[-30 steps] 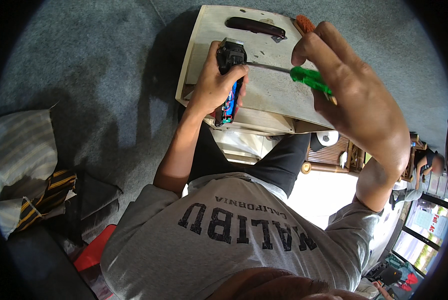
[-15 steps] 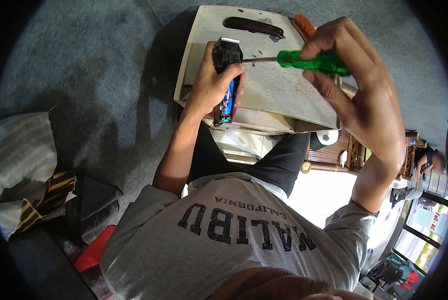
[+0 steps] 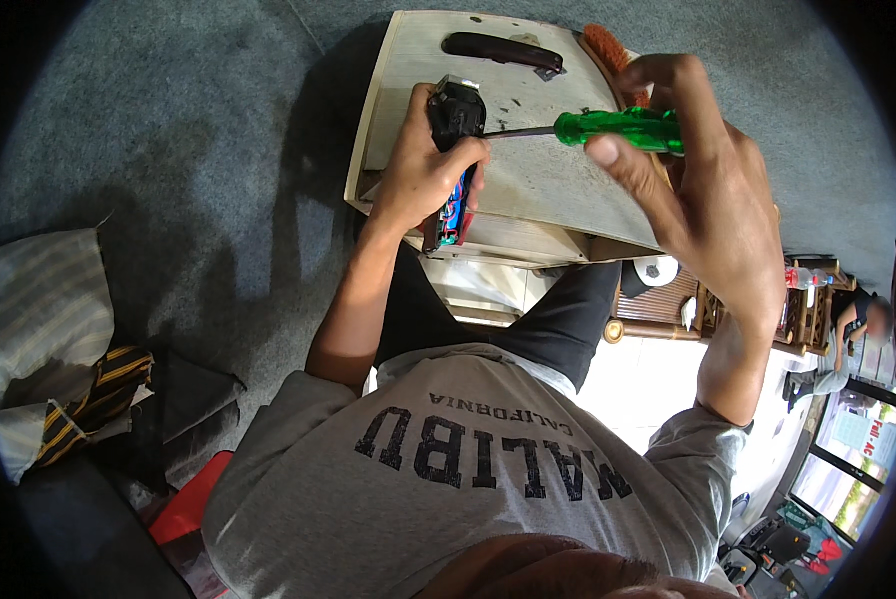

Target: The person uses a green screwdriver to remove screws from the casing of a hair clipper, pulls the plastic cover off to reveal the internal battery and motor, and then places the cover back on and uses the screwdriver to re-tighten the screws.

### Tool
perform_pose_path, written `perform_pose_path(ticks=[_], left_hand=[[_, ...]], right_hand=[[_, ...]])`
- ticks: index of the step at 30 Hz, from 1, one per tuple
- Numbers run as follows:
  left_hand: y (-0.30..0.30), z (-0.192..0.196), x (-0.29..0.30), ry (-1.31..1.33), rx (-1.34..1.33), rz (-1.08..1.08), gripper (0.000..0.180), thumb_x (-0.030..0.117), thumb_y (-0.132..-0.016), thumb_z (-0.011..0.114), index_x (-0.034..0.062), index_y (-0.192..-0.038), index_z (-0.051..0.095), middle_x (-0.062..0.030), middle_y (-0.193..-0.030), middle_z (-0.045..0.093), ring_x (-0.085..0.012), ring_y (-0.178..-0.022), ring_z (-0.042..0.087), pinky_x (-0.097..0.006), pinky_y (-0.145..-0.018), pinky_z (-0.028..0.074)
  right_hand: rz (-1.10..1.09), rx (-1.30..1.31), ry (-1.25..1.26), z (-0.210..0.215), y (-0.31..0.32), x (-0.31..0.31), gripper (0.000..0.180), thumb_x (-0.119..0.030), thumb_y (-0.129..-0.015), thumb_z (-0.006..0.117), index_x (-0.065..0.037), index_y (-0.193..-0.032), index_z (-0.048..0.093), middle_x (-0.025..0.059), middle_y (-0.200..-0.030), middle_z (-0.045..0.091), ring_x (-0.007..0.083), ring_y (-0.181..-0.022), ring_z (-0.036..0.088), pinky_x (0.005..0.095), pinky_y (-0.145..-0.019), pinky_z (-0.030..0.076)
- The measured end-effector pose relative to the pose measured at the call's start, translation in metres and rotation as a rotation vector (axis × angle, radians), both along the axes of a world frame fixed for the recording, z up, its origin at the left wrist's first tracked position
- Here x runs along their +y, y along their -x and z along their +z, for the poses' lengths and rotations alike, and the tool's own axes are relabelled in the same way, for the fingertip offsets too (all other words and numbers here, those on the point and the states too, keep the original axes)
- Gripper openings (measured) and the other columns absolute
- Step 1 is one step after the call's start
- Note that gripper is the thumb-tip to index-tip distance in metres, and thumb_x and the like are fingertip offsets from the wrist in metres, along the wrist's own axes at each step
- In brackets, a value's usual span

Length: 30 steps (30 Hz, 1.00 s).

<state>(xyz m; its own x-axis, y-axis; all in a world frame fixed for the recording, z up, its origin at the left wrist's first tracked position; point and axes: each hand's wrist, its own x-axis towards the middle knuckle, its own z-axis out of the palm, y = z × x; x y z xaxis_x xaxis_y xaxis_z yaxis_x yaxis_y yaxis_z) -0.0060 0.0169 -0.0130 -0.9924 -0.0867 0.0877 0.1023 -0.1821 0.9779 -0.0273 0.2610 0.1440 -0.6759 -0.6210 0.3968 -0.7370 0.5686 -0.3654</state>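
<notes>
My left hand (image 3: 416,180) is wrapped around a black hair clipper (image 3: 456,112), holding it upright above a small wooden table. The clipper's casing is off on one side, baring a blue battery (image 3: 452,208) and thin wires in its lower half. A screwdriver with a clear green handle (image 3: 623,130) lies level, its shaft meeting the clipper's side by my left thumb; the tip is hidden there. My right hand (image 3: 713,185) holds the handle, thumb below it and index finger raised off it. On the tabletop lies a dark curved casing piece (image 3: 503,50).
The pale tabletop (image 3: 548,190) carries small dark bits. An orange-bristled brush (image 3: 608,55) rests at its right edge. At right stand a bamboo table (image 3: 653,317) and a paper roll (image 3: 656,271); a person (image 3: 848,334) is farther off. Folded fabric (image 3: 48,309) lies at left.
My right hand has shifted slightly left and down, its index finger lifting away from the handle. The screwdriver's handle has turned a little. The clipper has tilted slightly in my left hand.
</notes>
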Motion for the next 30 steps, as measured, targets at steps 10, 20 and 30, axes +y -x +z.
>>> perform_pose_path(ticks=[10,20,30], left_hand=[[0.000,-0.001,-0.002,-0.101,-0.033,0.042,0.032,0.010,-0.099,0.067,0.0059,-0.123,0.045,-0.0109,-0.081,0.067,-0.0166,-0.056,0.066,-0.033,-0.042,0.055],[-0.002,0.002,0.001,-0.062,-0.006,0.031,0.029,0.008,-0.099,0.068,0.0060,-0.120,0.047,-0.0101,-0.080,0.067,-0.0164,-0.054,0.066,-0.033,-0.041,0.055],[-0.001,0.003,0.000,-0.077,-0.016,-0.003,0.036,0.008,-0.099,0.071,0.0076,-0.118,0.040,-0.0095,-0.077,0.065,-0.0156,-0.054,0.066,-0.034,-0.044,0.056]], right_hand=[[-0.088,-0.026,0.190,-0.020,-0.003,0.023,0.022,-0.024,-0.104,0.076,-0.004,-0.112,0.073,0.0079,-0.097,0.081,0.0122,-0.068,0.072,0.0293,-0.055,0.049],[-0.071,-0.059,0.246,-0.050,-0.013,0.036,0.022,-0.020,-0.103,0.077,-0.001,-0.113,0.073,0.0102,-0.101,0.081,0.0163,-0.086,0.078,0.0289,-0.073,0.058],[-0.056,-0.018,0.220,-0.053,-0.011,0.036,0.021,-0.020,-0.103,0.077,-0.002,-0.112,0.073,0.0079,-0.103,0.082,0.0150,-0.080,0.077,0.0282,-0.068,0.056]])
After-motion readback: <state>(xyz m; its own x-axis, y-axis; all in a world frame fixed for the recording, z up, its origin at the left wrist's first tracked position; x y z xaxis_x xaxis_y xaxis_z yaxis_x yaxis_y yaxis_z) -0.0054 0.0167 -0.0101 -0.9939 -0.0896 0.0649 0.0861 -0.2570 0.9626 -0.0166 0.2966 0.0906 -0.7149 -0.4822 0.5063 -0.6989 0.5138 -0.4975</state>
